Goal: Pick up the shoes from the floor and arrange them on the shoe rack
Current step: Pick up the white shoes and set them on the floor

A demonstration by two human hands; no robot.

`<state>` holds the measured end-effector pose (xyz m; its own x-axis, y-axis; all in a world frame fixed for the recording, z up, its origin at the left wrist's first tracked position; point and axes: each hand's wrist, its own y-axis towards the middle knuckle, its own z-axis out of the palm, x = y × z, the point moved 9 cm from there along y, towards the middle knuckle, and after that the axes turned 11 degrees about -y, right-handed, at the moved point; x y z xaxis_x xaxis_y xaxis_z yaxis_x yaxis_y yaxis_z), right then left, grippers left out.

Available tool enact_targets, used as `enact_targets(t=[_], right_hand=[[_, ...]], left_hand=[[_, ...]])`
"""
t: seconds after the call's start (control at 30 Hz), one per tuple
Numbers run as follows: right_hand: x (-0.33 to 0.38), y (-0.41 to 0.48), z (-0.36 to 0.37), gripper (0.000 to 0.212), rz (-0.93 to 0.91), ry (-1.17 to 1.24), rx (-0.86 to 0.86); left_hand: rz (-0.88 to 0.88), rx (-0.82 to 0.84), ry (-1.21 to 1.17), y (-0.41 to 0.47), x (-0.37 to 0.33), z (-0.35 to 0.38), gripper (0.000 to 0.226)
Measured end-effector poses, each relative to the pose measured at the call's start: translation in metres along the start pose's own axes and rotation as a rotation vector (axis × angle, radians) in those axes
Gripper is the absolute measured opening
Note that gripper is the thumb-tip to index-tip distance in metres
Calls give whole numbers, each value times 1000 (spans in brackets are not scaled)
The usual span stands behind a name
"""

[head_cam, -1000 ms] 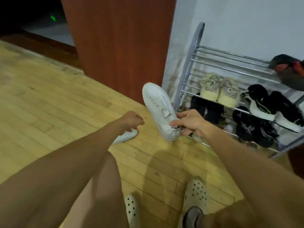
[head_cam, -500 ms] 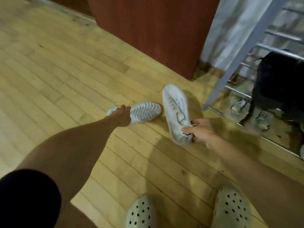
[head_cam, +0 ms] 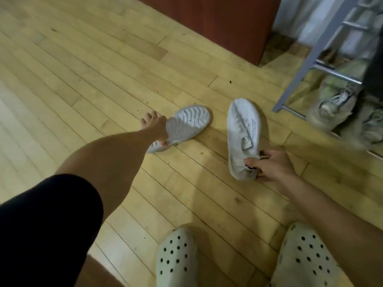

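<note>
Two white shoes are low over the wooden floor. One white shoe (head_cam: 243,129) points away from me, and my right hand (head_cam: 273,165) pinches its heel, thumb on top. The other white shoe (head_cam: 186,123) lies to its left, tipped with its ribbed sole facing up. My left hand (head_cam: 154,126) closes around its heel end, with a fingertip showing under the edge. The grey metal shoe rack (head_cam: 306,59) stands at the upper right, only its leg and lower bars visible.
Beige sneakers (head_cam: 333,100) sit on the rack's bottom level beside a dark shoe. A red-brown wooden panel (head_cam: 217,23) rises at the top centre. My feet wear perforated pale clogs (head_cam: 176,259) at the bottom edge.
The view has tilted down to the floor. My right hand has lowered its white shoe from rack height to near the floor. My left hand has reached the second shoe and taken hold of it.
</note>
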<state>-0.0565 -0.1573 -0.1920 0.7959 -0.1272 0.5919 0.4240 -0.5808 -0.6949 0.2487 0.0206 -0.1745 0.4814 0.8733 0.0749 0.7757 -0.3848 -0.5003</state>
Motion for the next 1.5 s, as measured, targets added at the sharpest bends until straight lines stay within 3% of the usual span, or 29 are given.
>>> enact_targets(t=[0.17, 0.37, 0.53, 0.63, 0.8, 0.93, 1.07, 1.2, 1.3, 1.43, 1.5], right_hand=[[-10, -21, -1, 25, 47, -35, 11], [-17, -61, -4, 28, 70, -76, -4], [-27, -83, -22, 39, 84, -213, -66], [-35, -90, -28, 41, 111, -248, -90], [-44, -87, -31, 34, 123, -270, -128], [-57, -78, -31, 48, 126, -299, -126], [-68, -71, -25, 55, 151, -284, -88], [-71, -71, -14, 53, 153, -296, -24], [-68, -74, -10, 55, 101, -347, -29], [-54, -90, -18, 45, 70, -400, -56], [-48, -102, -28, 40, 81, -401, -82]], left_hand=[[-28, -113, -271, -55, -14, 16, 94], [46, -173, -433, -122, -46, 30, 54], [227, 116, -727, -152, -71, 59, 30], [151, 43, -761, -155, -55, 62, 33], [-10, -5, -581, -143, -29, 76, 54], [-125, 189, -708, -128, -15, 93, 64], [-50, 286, -623, -129, -21, 102, 48], [-189, 702, -926, -164, -33, 151, 38], [-285, 886, -1131, -197, -52, 177, 39], [-332, 936, -1364, -221, -71, 175, 47], [-321, 883, -1421, -229, -74, 155, 38]])
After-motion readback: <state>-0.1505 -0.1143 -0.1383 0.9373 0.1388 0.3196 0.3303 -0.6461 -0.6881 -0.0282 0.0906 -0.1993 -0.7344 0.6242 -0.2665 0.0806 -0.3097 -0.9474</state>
